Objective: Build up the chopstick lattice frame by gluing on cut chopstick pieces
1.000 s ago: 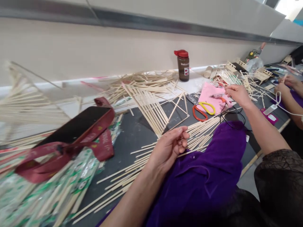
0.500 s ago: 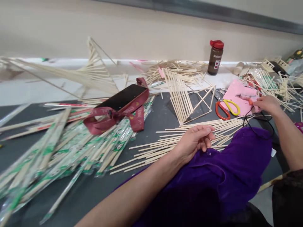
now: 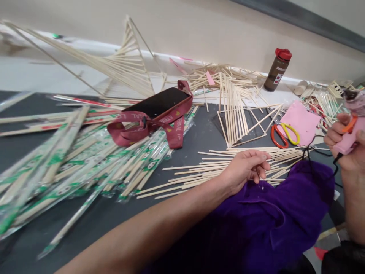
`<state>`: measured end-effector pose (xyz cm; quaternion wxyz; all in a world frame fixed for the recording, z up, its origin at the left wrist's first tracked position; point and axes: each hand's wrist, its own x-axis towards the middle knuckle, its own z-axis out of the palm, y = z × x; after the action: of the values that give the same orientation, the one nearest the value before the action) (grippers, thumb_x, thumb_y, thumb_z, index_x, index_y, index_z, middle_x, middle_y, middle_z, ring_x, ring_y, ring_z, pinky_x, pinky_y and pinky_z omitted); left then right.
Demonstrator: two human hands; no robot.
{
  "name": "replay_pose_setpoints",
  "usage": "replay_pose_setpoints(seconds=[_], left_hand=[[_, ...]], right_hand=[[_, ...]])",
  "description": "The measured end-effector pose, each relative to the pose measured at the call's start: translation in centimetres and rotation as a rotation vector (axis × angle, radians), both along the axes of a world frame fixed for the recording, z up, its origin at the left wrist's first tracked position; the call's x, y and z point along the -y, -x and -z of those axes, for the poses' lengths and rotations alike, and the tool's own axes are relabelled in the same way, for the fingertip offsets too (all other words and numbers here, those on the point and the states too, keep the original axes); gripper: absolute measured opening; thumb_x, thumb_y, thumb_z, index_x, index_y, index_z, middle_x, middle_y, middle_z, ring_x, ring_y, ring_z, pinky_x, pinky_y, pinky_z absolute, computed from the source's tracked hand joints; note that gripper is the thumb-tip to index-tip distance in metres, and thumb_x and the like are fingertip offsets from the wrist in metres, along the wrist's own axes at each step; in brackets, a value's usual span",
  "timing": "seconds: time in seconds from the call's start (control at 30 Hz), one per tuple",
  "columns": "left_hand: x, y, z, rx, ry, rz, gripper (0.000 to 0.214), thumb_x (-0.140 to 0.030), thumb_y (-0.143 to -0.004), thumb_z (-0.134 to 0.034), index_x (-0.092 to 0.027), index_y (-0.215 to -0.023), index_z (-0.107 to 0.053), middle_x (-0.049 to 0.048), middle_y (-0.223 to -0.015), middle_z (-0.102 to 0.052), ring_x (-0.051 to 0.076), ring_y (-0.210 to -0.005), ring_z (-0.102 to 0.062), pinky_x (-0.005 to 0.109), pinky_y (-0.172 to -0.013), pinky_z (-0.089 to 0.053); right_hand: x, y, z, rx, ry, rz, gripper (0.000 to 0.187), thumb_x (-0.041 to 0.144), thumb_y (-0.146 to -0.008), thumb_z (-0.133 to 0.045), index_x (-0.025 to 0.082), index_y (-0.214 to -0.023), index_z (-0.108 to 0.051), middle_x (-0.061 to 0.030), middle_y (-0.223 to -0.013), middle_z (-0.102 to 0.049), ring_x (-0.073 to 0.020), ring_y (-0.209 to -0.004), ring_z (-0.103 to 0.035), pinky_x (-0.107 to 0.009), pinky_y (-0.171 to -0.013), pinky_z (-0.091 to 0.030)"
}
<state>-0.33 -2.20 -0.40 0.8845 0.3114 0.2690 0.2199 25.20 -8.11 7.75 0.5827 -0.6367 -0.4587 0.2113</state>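
My left hand (image 3: pixel 247 169) rests at the edge of the dark table, fingers loosely curled over a row of loose wooden sticks (image 3: pixel 228 163), with nothing clearly gripped. At the right edge my right hand (image 3: pixel 343 146) is raised and closed round a pink glue gun (image 3: pixel 352 125) with an orange trigger; its black cord (image 3: pixel 309 152) trails down to the table. A purple cloth (image 3: pixel 265 224) lies over my lap below both hands. Beyond the sticks lies a flat frame of glued sticks (image 3: pixel 238 116).
Red and yellow scissors (image 3: pixel 283 134) lie by a pink sheet (image 3: pixel 303 120). A phone with a maroon lanyard (image 3: pixel 155 110) sits on wrapped chopsticks (image 3: pixel 71 171). A tall stick structure (image 3: pixel 125 68) stands at the back, a brown bottle (image 3: pixel 277 70) farther right.
My right hand has lifted the glue gun off the pink sheet and brought it up toward me. The view has swung left. My left hand has stayed on the sticks.
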Motion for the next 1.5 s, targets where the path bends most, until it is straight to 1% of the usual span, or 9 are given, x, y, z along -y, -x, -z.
replay_pose_setpoints(seconds=[0.13, 0.33, 0.57, 0.77, 0.87, 1.07, 1.13, 1.3, 1.5], left_hand=[[0.0, -0.1, -0.1, -0.003, -0.001, -0.060, 0.009, -0.013, -0.084, -0.056, -0.011, -0.083, -0.064, 0.0019, -0.061, -0.064, 0.007, -0.040, -0.055, 0.013, -0.032, -0.039], [0.0, -0.1, 0.1, 0.015, 0.001, -0.079, 0.008, -0.015, -0.084, -0.059, -0.011, -0.081, -0.065, 0.0022, -0.060, -0.064, 0.007, -0.039, -0.055, 0.014, -0.033, -0.040], [-0.2, -0.3, 0.5, 0.009, 0.012, -0.088, 0.009, -0.018, -0.084, -0.059, -0.012, -0.079, -0.064, 0.0014, -0.059, -0.063, 0.007, -0.037, -0.054, 0.015, -0.032, -0.037], [-0.2, -0.6, 0.5, -0.018, -0.083, -0.120, 0.012, -0.022, -0.084, -0.057, -0.013, -0.077, -0.063, 0.0000, -0.059, -0.061, 0.007, -0.037, -0.051, 0.016, -0.033, -0.035], [0.4, -0.3, 0.7, -0.055, -0.215, -0.052, 0.012, -0.025, -0.083, -0.059, -0.015, -0.078, -0.063, -0.0008, -0.060, -0.061, 0.008, -0.039, -0.052, 0.017, -0.036, -0.036], [2.0, 0.5, 0.9, -0.105, -0.881, 0.113, 0.012, -0.018, -0.081, -0.058, -0.018, -0.082, -0.071, 0.0039, -0.078, -0.071, 0.015, -0.070, -0.065, 0.024, -0.069, -0.050], [2.1, 0.6, 0.9, -0.118, -0.955, 0.124, 0.015, -0.018, -0.082, -0.057, -0.018, -0.083, -0.072, 0.0049, -0.083, -0.073, 0.017, -0.077, -0.066, 0.024, -0.073, -0.049], [1.8, 0.5, 0.9, -0.161, -0.840, 0.132, 0.018, -0.016, -0.082, -0.054, -0.017, -0.079, -0.071, 0.0003, -0.063, -0.064, 0.012, -0.057, -0.059, 0.021, -0.059, -0.045], [1.7, 0.2, 1.4, -0.127, -0.626, 0.139, 0.013, -0.020, -0.081, -0.055, -0.015, -0.084, -0.067, -0.0011, -0.064, -0.060, 0.008, -0.048, -0.054, 0.019, -0.049, -0.043]], right_hand=[[-0.5, 4.4, -0.6, -0.303, -0.025, -0.190, 0.033, 0.042, -0.055, -0.075, 0.027, -0.084, -0.067, -0.0044, -0.073, -0.053, -0.0134, -0.053, -0.044, -0.031, -0.045, -0.031], [-2.1, 8.5, -0.8, -0.173, -0.107, -0.350, 0.016, 0.035, -0.070, -0.064, 0.023, -0.080, -0.069, -0.0100, -0.086, -0.069, -0.0236, -0.066, -0.063, -0.035, -0.048, -0.045], [-3.9, 10.3, 0.5, -0.169, -0.062, -0.515, 0.014, 0.027, -0.078, -0.062, 0.020, -0.081, -0.074, -0.0076, -0.082, -0.072, -0.0169, -0.058, -0.063, -0.028, -0.046, -0.046], [-5.7, 13.1, -2.5, -0.028, -0.207, -0.469, 0.017, 0.021, -0.080, -0.057, 0.020, -0.076, -0.073, -0.0043, -0.079, -0.071, -0.0151, -0.059, -0.065, -0.027, -0.048, -0.046], [-5.8, 14.7, -3.4, 0.042, -0.304, -0.382, 0.021, 0.020, -0.079, -0.051, 0.022, -0.073, -0.071, -0.0019, -0.077, -0.070, -0.0132, -0.055, -0.062, -0.026, -0.045, -0.044], [-5.2, 15.0, -2.0, 0.027, -0.280, -0.340, 0.016, 0.020, -0.074, -0.058, 0.023, -0.063, -0.069, -0.0013, -0.073, -0.071, -0.0145, -0.049, -0.059, -0.026, -0.037, -0.038], [-5.1, 14.4, -1.6, 0.029, -0.249, -0.330, 0.013, 0.022, -0.074, -0.061, 0.025, -0.065, -0.070, -0.0013, -0.073, -0.071, -0.0148, -0.048, -0.058, -0.025, -0.033, -0.032], [-4.8, 13.0, -1.3, 0.038, -0.214, -0.363, 0.013, 0.031, -0.078, -0.065, 0.025, -0.069, -0.072, -0.0030, -0.074, -0.071, -0.0150, -0.049, -0.057, -0.025, -0.034, -0.035], [-4.4, 12.6, -0.9, 0.128, -0.074, -0.406, 0.011, 0.032, -0.082, -0.065, 0.029, -0.084, -0.075, -0.0013, -0.079, -0.072, -0.0144, -0.057, -0.060, -0.026, -0.042, -0.041]])
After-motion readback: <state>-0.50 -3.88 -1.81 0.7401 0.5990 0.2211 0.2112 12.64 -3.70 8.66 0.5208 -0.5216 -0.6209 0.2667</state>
